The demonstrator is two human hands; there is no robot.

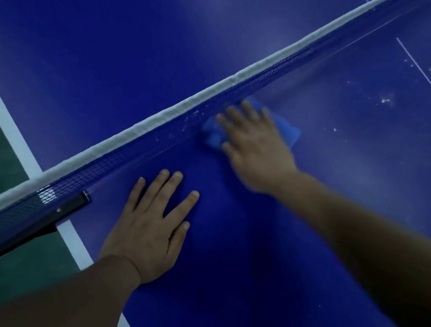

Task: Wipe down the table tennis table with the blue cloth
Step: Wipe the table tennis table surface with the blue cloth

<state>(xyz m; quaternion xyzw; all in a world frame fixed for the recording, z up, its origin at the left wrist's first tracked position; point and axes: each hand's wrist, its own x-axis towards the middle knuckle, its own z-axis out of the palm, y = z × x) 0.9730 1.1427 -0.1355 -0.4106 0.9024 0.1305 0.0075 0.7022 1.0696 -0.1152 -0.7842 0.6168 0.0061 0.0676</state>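
Two hands are laid on the blue table tennis table (262, 271): nearest, the left hand (149, 233) is pressed flat with fingers straight and spread, close to the table's white side edge and the black net post (57, 212). Farther on, the blue cloth (215, 133) is held down under the straight fingers of the right hand (254, 148), right against the foot of the net (219, 101). White specks are scattered toward the far right corner.

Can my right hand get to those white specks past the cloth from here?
Probably yes: the right hand presses the cloth by the net, and bare table lies between it and the specks.
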